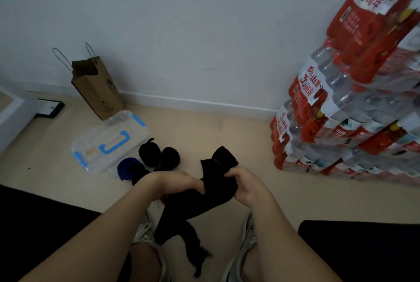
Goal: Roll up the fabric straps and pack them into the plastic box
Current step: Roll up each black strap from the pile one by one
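Between box (pixel 109 143) and bottle stack (pixel 345 108), both hands (pixel 179 181) (pixel 247 187) hold a strap (pixel 204 199).

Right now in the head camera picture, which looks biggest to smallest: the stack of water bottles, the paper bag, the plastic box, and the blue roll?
1. Stack of water bottles, by far the biggest.
2. Plastic box and paper bag: they look alike in size, and the box lies nearer the camera, so I won't rank them.
3. Blue roll, smallest.

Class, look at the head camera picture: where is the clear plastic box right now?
The plastic box sits on the floor at left of centre, lid shut, just in front of the brown paper bag and beside the rolled straps.
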Demonstrator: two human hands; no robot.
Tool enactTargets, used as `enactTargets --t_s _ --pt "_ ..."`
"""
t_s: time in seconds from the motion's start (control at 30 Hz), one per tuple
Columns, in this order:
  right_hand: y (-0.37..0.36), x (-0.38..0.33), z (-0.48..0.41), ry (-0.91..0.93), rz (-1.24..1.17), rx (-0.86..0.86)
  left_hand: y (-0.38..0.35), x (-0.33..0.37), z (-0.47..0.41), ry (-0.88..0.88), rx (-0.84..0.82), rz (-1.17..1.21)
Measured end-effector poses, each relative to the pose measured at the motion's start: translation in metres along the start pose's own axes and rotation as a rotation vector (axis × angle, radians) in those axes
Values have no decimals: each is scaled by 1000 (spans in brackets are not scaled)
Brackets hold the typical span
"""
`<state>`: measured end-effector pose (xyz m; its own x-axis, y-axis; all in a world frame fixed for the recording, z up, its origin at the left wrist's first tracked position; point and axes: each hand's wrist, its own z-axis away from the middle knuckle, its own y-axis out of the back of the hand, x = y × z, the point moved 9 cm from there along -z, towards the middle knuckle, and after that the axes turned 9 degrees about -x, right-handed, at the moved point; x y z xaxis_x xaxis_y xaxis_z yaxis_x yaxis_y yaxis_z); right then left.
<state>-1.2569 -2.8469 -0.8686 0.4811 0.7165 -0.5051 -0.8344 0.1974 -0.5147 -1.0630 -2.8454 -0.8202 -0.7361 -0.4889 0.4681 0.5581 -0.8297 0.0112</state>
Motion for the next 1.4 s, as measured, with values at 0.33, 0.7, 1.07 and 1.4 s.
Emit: enactTargets --t_s 0.33,0.7,1.07,1.4 --pt "-27 2 -4 59 97 -235 -9 30 -29 -375 250 152" --pt "-5 -68 -10 406 287 232 8 31 -20 -341 358 159" --pt "-81 -184 74 888 731 452 46 90 66 -693 427 451" --pt "-154 -275 132 894 908 343 92 181 176 -858 664 141"
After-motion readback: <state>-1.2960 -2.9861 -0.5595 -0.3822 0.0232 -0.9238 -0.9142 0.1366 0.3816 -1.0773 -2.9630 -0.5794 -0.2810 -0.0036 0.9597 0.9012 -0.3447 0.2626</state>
